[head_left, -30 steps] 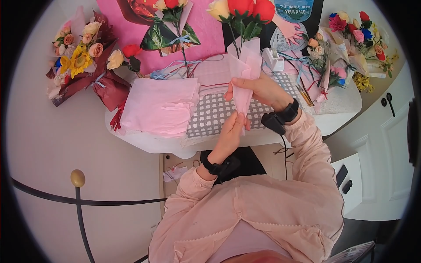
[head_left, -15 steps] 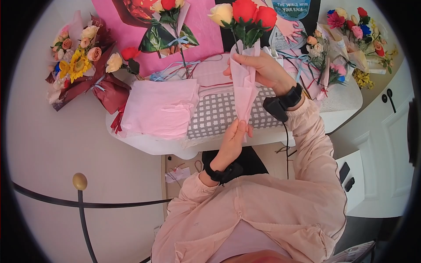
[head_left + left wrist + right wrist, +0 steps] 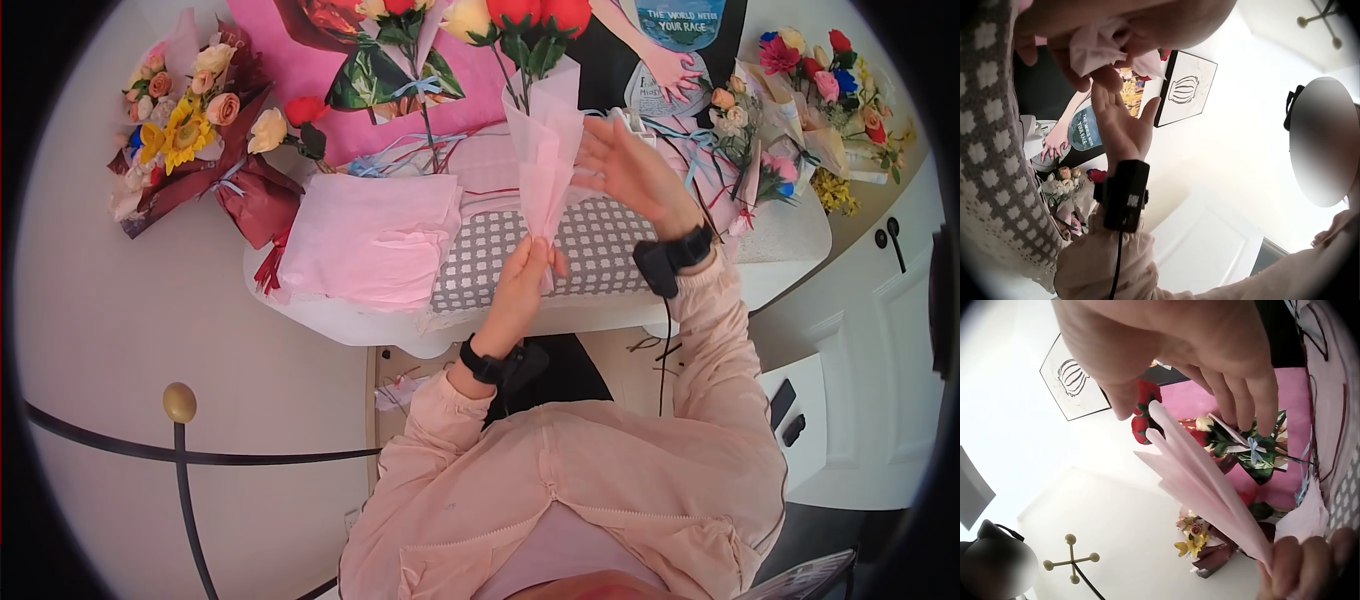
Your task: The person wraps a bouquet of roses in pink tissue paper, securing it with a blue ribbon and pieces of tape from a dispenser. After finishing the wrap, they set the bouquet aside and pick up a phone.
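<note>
My left hand (image 3: 522,272) pinches the narrow lower end of a pink paper-wrapped bouquet (image 3: 546,165), held upright over the table. Red and cream roses (image 3: 515,15) with green leaves rise from the top of the wrap, partly cut off by the head view's upper edge. My right hand (image 3: 635,172) is beside the wrap on its right, fingers spread and holding nothing. In the right wrist view the folded paper (image 3: 1210,481) fans out below that hand's fingers, and the left hand (image 3: 1300,565) grips its tip.
A stack of pink tissue paper (image 3: 365,240) lies on the table's left, beside a grey-and-white checked cloth (image 3: 600,250). A dark-red wrapped bouquet (image 3: 235,200) stands far left, more flowers (image 3: 830,85) at right. Ribbons (image 3: 390,160) and a loose rose pair (image 3: 290,125) lie behind.
My right hand has let go of the wrap and moved off to its right, fingers opening. My left hand still holds the lower end, now a little higher and further left; the bouquet leans slightly left.
</note>
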A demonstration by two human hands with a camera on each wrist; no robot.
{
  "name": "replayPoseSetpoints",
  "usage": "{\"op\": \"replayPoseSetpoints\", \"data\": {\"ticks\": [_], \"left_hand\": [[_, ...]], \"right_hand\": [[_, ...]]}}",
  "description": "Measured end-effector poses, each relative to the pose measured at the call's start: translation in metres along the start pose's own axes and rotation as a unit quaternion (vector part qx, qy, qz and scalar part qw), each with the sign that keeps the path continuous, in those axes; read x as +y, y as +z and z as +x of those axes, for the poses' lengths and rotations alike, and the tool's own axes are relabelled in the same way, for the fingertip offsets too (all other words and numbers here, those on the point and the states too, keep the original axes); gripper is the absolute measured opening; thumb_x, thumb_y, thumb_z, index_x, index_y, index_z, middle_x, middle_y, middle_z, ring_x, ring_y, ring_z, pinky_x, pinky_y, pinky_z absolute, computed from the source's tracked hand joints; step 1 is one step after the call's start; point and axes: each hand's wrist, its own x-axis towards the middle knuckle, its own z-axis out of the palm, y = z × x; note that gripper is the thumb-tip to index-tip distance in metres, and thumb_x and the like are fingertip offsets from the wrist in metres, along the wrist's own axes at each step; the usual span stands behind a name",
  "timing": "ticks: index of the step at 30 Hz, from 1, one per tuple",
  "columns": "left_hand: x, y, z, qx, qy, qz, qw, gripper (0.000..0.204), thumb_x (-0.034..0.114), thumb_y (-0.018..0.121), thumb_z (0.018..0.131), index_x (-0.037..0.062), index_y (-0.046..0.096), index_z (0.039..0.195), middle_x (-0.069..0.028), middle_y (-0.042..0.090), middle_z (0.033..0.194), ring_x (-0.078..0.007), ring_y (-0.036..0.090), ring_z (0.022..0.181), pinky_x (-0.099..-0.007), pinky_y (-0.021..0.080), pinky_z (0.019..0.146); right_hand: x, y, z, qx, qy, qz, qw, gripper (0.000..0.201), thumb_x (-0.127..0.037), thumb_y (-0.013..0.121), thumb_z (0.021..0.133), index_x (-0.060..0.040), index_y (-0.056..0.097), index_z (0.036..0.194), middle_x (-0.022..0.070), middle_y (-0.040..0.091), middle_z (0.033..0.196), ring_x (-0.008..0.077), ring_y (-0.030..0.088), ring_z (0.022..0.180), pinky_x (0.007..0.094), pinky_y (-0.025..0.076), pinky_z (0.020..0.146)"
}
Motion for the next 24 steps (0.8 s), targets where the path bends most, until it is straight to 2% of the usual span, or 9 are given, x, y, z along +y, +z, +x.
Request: {"op": "replayPoseSetpoints", "data": {"ticks": [2,5,9,12,13,16,19,22,24], "left_hand": [[-0.002,-0.005,0.012,0.007,0.003,-0.008,1.000,0.032,0.032,0.036,0.105,0.0073,0.048,0.087,-0.0038,0.055,0.080,-0.0134,0.049,0.084,-0.0283,0.037,0.086],[-0.006,-0.011,0.024,0.015,0.006,-0.018,1.000,0.033,0.033,0.036,0.105,0.0077,0.048,0.088,-0.0037,0.056,0.082,-0.0128,0.049,0.084,-0.0276,0.037,0.084],[-0.013,-0.021,0.031,0.026,0.018,-0.010,0.999,0.033,0.034,0.036,0.105,0.0081,0.049,0.088,-0.0032,0.057,0.085,-0.0122,0.049,0.085,-0.0270,0.037,0.084],[-0.009,-0.024,0.034,0.038,0.022,0.024,0.999,0.033,0.034,0.036,0.105,0.0082,0.049,0.089,-0.0022,0.057,0.086,-0.0113,0.048,0.086,-0.0263,0.036,0.084],[-0.009,-0.026,0.034,0.042,0.018,0.034,0.998,0.033,0.034,0.036,0.105,0.0086,0.050,0.090,-0.0017,0.057,0.087,-0.0102,0.047,0.085,-0.0256,0.035,0.084],[-0.008,-0.025,0.041,0.046,0.050,0.063,0.996,0.032,0.034,0.036,0.105,0.0093,0.050,0.090,-0.0014,0.057,0.088,-0.0099,0.046,0.085,-0.0258,0.035,0.084],[-0.006,-0.026,0.042,0.061,0.054,0.047,0.996,0.031,0.033,0.036,0.105,0.0097,0.047,0.088,-0.0027,0.058,0.088,-0.0121,0.048,0.086,-0.0276,0.035,0.086],[-0.001,-0.033,0.041,0.080,0.079,0.047,0.993,0.031,0.032,0.036,0.105,0.0095,0.047,0.086,-0.0038,0.057,0.087,-0.0134,0.049,0.087,-0.0292,0.036,0.087],[-0.001,-0.040,0.040,0.098,0.089,0.051,0.990,0.031,0.031,0.037,0.105,0.0094,0.046,0.086,-0.0038,0.057,0.087,-0.0136,0.049,0.088,-0.0297,0.036,0.087]], "right_hand": [[0.010,-0.005,-0.015,0.026,0.047,-0.071,0.996,0.056,-0.043,0.047,0.099,-0.0006,0.044,0.135,0.0123,0.058,0.128,0.0236,0.057,0.116,0.0366,0.047,0.095],[0.018,-0.020,-0.029,0.073,0.080,-0.229,0.967,0.044,-0.033,0.054,0.097,-0.0023,0.053,0.129,0.0093,0.062,0.119,0.0175,0.060,0.108,0.0305,0.048,0.090],[0.016,-0.051,-0.045,0.125,0.106,-0.406,0.899,0.035,-0.024,0.060,0.093,-0.0009,0.061,0.119,0.0067,0.065,0.111,0.0131,0.061,0.097,0.0273,0.048,0.084],[0.019,-0.079,-0.045,0.118,0.081,-0.524,0.840,0.032,-0.019,0.061,0.090,0.0017,0.063,0.115,0.0050,0.065,0.107,0.0123,0.060,0.088,0.0272,0.049,0.077],[0.020,-0.082,-0.043,0.128,0.057,-0.548,0.824,0.033,-0.019,0.065,0.087,0.0028,0.064,0.112,0.0111,0.068,0.101,0.0156,0.062,0.079,0.0288,0.050,0.073],[0.026,-0.089,-0.028,0.131,-0.010,-0.620,0.773,0.032,-0.017,0.065,0.084,-0.0014,0.065,0.112,0.0153,0.066,0.101,0.0240,0.064,0.084,0.0327,0.050,0.078],[0.036,-0.105,-0.004,0.073,-0.088,-0.678,0.726,0.033,-0.012,0.064,0.080,-0.0066,0.066,0.112,0.0170,0.063,0.100,0.0321,0.062,0.091,0.0362,0.049,0.083],[0.042,-0.099,0.014,0.049,-0.088,-0.704,0.703,0.029,-0.010,0.063,0.077,-0.0072,0.067,0.105,0.0158,0.060,0.099,0.0345,0.060,0.095,0.0375,0.048,0.085],[0.043,-0.100,0.024,0.025,-0.046,-0.726,0.686,0.022,-0.009,0.063,0.075,-0.0050,0.067,0.096,0.0156,0.061,0.096,0.0338,0.061,0.093,0.0382,0.048,0.082]]}}
